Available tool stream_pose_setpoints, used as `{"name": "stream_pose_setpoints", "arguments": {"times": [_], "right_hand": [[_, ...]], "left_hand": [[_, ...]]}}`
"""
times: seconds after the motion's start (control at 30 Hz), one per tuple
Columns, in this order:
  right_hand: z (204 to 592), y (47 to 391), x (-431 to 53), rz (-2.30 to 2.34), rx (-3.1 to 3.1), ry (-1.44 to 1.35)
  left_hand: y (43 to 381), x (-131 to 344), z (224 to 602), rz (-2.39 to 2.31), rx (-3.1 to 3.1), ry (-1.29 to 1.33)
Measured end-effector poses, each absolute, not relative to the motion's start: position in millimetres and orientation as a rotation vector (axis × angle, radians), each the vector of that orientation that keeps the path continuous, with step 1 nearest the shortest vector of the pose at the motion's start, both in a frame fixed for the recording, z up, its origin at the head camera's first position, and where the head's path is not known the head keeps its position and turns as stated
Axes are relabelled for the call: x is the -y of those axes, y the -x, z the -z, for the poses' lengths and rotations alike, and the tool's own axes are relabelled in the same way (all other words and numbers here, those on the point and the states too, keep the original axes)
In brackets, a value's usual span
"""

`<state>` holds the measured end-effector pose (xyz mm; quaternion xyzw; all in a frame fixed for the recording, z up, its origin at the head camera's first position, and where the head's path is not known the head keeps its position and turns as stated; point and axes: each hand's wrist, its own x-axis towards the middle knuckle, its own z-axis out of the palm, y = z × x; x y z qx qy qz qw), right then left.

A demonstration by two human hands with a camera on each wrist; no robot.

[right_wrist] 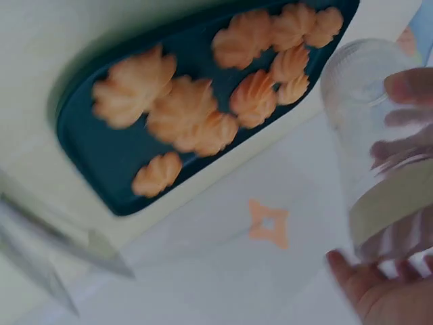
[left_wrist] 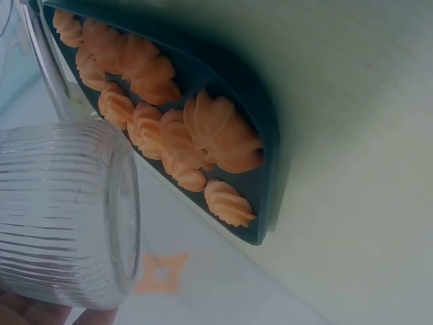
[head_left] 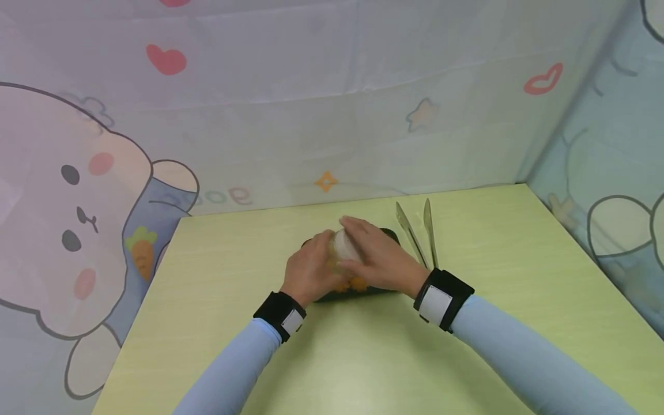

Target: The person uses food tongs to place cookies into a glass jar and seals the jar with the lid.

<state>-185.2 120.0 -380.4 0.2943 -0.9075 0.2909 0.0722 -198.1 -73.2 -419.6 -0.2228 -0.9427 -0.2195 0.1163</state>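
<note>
A clear ribbed glass jar [left_wrist: 61, 210] lies sideways in the air over the tray, between both hands. My left hand [head_left: 311, 268] is wrapped around the jar's body, and its fingers show against the glass in the right wrist view. At the other end, my right hand [head_left: 381, 259] grips the white lid [head_left: 344, 245], with its thumb below and fingers above. Behind and under the hands stands a dark green tray [right_wrist: 101, 149] holding several golden swirled cookies [left_wrist: 220, 128]. No cookies show inside the jar in the left wrist view.
Metal tongs [head_left: 412, 235] lie spread on the table to the right of the tray, partly behind my right wrist. The pale yellow table [head_left: 233, 259] ends at a printed cloth backdrop [head_left: 285, 132], with another cloth [head_left: 612, 173] along the right side.
</note>
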Motion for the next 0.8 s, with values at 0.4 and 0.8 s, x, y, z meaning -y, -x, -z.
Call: {"name": "stream_pose_setpoints", "arguments": {"times": [0.4, 0.8], "right_hand": [[375.0, 179.6, -104.9, -0.933, 2.829, -0.418], [377.0, 182.4, -121.5, -0.935, 2.704, -0.92]], "left_hand": [[197.8, 72.3, 419.5, 0.469, 2.649, 0.714], [196.5, 73.9, 423.7, 0.644, 2.712, 0.648]]}}
